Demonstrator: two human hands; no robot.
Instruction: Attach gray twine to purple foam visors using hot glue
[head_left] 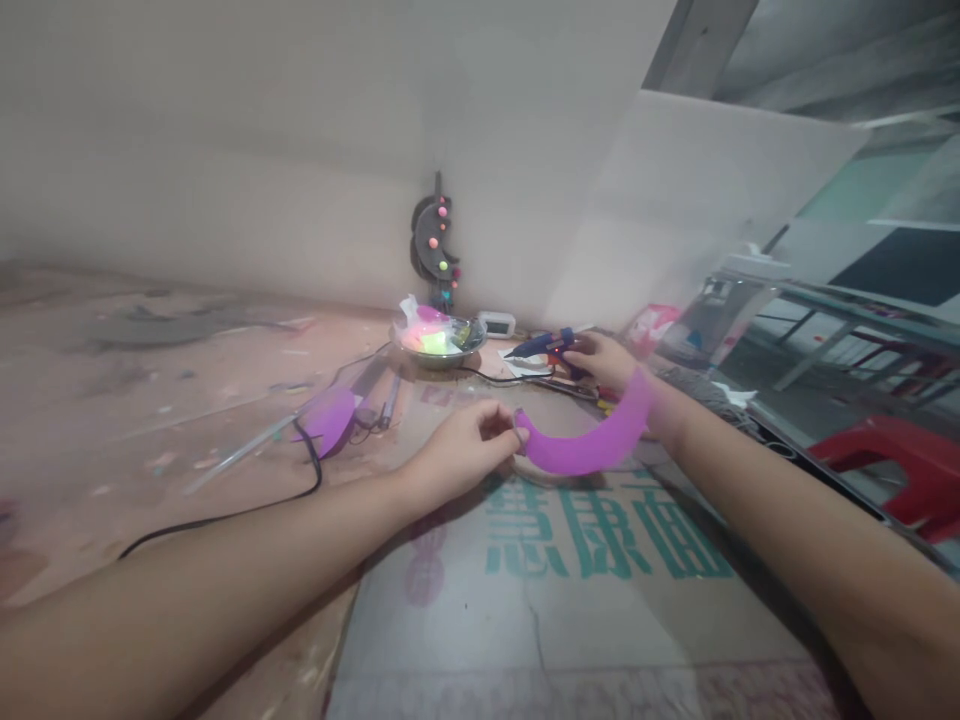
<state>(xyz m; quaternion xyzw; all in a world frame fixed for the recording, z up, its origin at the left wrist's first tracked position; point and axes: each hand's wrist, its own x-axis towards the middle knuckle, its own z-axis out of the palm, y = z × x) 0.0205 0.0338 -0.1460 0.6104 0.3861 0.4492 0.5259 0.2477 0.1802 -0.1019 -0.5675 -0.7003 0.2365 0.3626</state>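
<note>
"Two risks, I figured. Leftmost?"

"Metal bowl point(442, 360), black cord point(495, 379) beside it; a yank could have jogged the bowl. Next, left hand point(469, 445) pinched the left end of the purple strip point(581, 455) above the printed board point(450, 640)."

"Then?"

"Glue gun point(536, 345), gripped by the right hand point(604, 362). Strip's far end overlapped that wrist, contact unclear; twisting the gun could have bent it."

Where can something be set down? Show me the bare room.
On the printed board, between the left forearm and right forearm, nearer than the purple strip. It's crowded farther back, around the metal bowl, glue gun and black cord.
</note>
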